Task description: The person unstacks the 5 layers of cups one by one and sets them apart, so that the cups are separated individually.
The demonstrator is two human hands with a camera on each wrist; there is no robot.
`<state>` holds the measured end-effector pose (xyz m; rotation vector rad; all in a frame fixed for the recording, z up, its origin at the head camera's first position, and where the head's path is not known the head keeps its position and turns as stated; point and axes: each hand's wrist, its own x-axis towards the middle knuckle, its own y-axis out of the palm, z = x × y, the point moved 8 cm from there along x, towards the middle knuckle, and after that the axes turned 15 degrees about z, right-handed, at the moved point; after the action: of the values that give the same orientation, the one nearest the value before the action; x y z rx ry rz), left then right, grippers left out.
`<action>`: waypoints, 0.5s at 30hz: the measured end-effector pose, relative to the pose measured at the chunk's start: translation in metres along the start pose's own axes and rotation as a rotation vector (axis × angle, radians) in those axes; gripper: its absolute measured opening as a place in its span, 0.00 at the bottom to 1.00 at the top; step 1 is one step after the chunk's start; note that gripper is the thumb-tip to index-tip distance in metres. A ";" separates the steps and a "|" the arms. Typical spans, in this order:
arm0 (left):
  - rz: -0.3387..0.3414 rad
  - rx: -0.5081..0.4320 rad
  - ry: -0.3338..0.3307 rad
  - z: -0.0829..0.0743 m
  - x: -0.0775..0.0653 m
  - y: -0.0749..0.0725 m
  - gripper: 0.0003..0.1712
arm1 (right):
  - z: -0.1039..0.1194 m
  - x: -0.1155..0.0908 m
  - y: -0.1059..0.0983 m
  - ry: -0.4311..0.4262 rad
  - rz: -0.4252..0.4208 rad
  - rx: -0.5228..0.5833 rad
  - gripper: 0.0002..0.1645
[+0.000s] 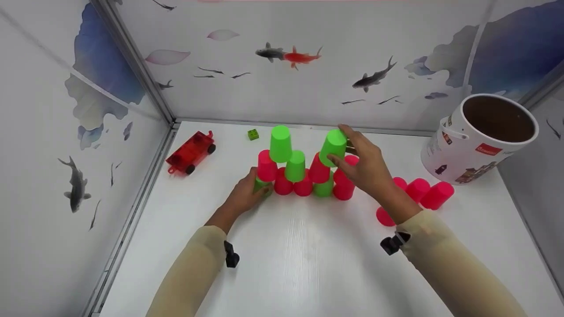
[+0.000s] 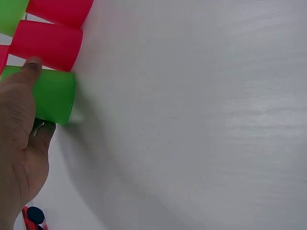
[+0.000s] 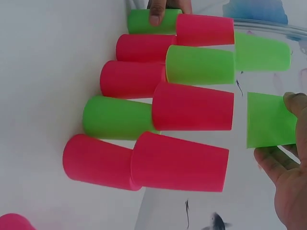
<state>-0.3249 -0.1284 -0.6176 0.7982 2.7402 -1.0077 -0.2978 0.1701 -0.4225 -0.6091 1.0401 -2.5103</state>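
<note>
Red and green plastic cups stand upside down in a stacked wall. My left hand (image 1: 247,192) grips the green cup (image 2: 55,96) at the left end of the bottom row, thumb on its near side. Another green cup (image 1: 280,143) sits alone on the third level at the left, over a red cup (image 1: 267,166) and a green cup (image 1: 295,166). Above the second row, my right hand (image 1: 363,163) holds a green cup (image 1: 333,146) between thumb and fingers. In the right wrist view, a small gap separates this held cup (image 3: 271,120) from the red cup (image 3: 193,106) beneath.
Several loose red cups (image 1: 437,195) lie at the right, partly behind my right forearm. A white bucket (image 1: 476,154) stands at the back right corner. At the back left are a red toy wagon (image 1: 191,152) and a small green block (image 1: 253,134). Printed walls (image 1: 286,97) enclose the table.
</note>
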 end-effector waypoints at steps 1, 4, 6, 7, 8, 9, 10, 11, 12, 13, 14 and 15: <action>0.002 -0.001 -0.003 0.000 0.000 0.000 0.33 | -0.003 -0.005 -0.004 0.004 -0.007 -0.012 0.51; 0.001 0.007 -0.014 0.000 0.000 0.001 0.33 | -0.013 -0.021 -0.015 0.016 -0.028 -0.049 0.52; -0.002 0.008 -0.016 0.000 0.001 0.000 0.34 | -0.020 -0.032 -0.023 0.028 -0.042 -0.058 0.51; -0.004 0.006 -0.018 0.000 0.001 0.000 0.34 | -0.024 -0.037 -0.027 0.036 -0.050 -0.063 0.51; -0.005 0.006 -0.022 0.001 0.001 0.000 0.35 | -0.028 -0.042 -0.030 0.045 -0.057 -0.069 0.50; -0.006 0.005 -0.024 0.001 0.001 -0.001 0.35 | -0.032 -0.048 -0.034 0.057 -0.065 -0.073 0.50; -0.005 0.005 -0.024 0.001 0.001 -0.001 0.35 | -0.036 -0.053 -0.038 0.067 -0.075 -0.072 0.50; -0.005 0.002 -0.025 0.001 0.001 -0.001 0.35 | -0.040 -0.058 -0.042 0.077 -0.084 -0.077 0.50; -0.004 0.004 -0.025 0.002 0.001 0.000 0.35 | -0.043 -0.063 -0.046 0.088 -0.093 -0.081 0.50; -0.003 0.005 -0.024 0.002 0.001 0.000 0.35 | -0.047 -0.068 -0.050 0.098 -0.102 -0.086 0.50; -0.003 0.007 -0.021 0.001 0.001 0.000 0.35 | -0.049 -0.073 -0.054 0.105 -0.110 -0.090 0.50; -0.004 0.009 -0.018 0.001 0.000 0.000 0.34 | -0.052 -0.078 -0.058 0.114 -0.118 -0.092 0.50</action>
<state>-0.3254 -0.1291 -0.6185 0.7817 2.7248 -1.0238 -0.2674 0.2756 -0.4326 -0.5753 1.1992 -2.6377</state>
